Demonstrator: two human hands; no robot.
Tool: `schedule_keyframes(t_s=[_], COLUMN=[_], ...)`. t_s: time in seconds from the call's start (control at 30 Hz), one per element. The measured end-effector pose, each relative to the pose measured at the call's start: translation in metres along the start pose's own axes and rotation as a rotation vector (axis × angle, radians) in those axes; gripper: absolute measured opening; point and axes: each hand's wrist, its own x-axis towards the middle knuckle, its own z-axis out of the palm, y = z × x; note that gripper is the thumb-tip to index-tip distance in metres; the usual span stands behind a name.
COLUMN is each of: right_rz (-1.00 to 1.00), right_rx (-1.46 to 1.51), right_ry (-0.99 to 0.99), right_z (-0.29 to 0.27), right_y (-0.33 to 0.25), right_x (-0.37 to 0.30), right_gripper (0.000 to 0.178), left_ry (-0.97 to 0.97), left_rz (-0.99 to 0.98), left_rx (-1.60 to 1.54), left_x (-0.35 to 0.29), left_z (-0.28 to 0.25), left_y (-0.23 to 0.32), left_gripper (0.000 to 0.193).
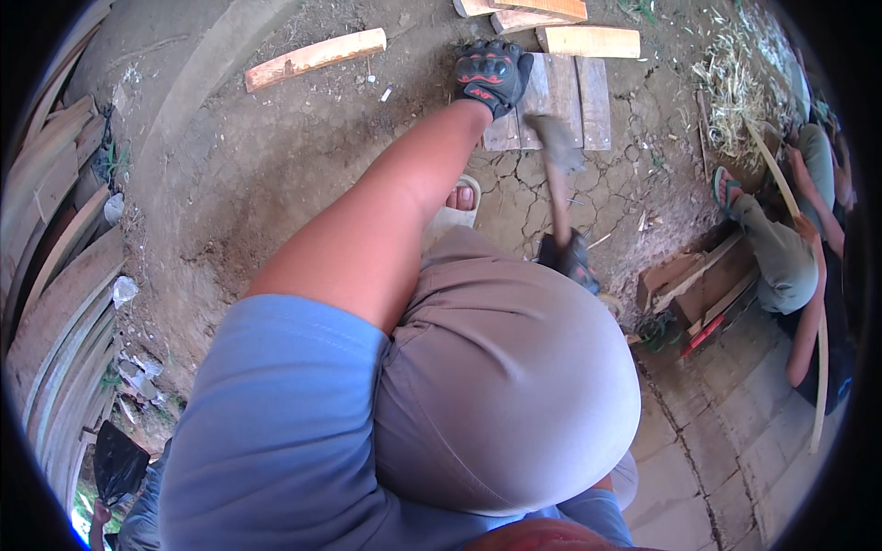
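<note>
My left hand [491, 75], in a black glove with red marks, is closed over the far left corner of a wooden panel [551, 92]. Its fingers curl at the panel's edge, and their tips are hidden. The panel is made of a few grey-brown boards lying side by side on the ground. In my right hand [574, 262], also gloved, is the wooden handle of a hammer [557, 188]. The hammer's head, smeared by motion, is over the near part of the panel. My knee partly covers the right hand.
Cut wood pieces [317, 60] lie on the cracked soil, with more wood blocks [588, 41] beyond the panel. Curved planks [69, 312] are stacked at left. On the right, a person [790, 239] sits holding a long thin strip [820, 349], near wooden boards [703, 285] and straw [735, 96].
</note>
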Motion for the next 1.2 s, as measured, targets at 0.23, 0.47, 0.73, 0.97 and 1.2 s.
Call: schedule_keyframes(t_s=[0.23, 0.47, 0.73, 0.97, 1.2], right_rz=[0.044, -0.103, 0.032, 0.088, 0.028], right_rx=[0.288, 0.138, 0.049, 0.045, -0.027], right_ry=[-0.078, 0.030, -0.039, -0.150, -0.155], right_z=[-0.075, -0.022, -0.043, -0.038, -0.028], right_y=[-0.036, 0.010, -0.016, -0.012, -0.012], right_x=[0.010, 0.004, 0.005, 0.007, 0.008], right_gripper=[0.034, 0.038, 0.036, 0.037, 0.037], left_ry=[-0.040, -0.066, -0.035, -0.163, -0.029], left_rz=[-0.034, -0.038, -0.026, -0.128, -0.026], left_rx=[0.014, -0.005, -0.022, -0.017, -0.023], left_x=[-0.005, -0.002, -0.003, -0.003, -0.003], left_z=[-0.004, -0.009, -0.006, -0.021, -0.008], left_y=[0.004, 0.009, 0.003, 0.019, 0.005], left_gripper=[0.046, 0.044, 0.043, 0.043, 0.043])
